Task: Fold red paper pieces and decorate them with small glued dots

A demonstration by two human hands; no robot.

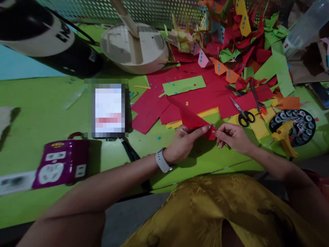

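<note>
A folded piece of red paper (187,115) is held above the green table, its long point reaching up and to the left. My left hand (186,140), with a pale watch on the wrist, pinches it between thumb and fingers. At its lower right end, my right hand (233,137) also grips the paper with thumb and forefinger. Red paper sheets (151,116) lie flat just beyond, with a green paper strip (183,85) on top. To the right of the hands are black-handled scissors (246,118), slightly apart at the blades.
A yellow glue gun (285,137) rests over a round black tray (305,123). Cut colored paper pieces (233,37) are heaped at the back right. On the left stand a purple power box (63,163), a blurred-out screen device (109,108) and a dark cylinder (74,51).
</note>
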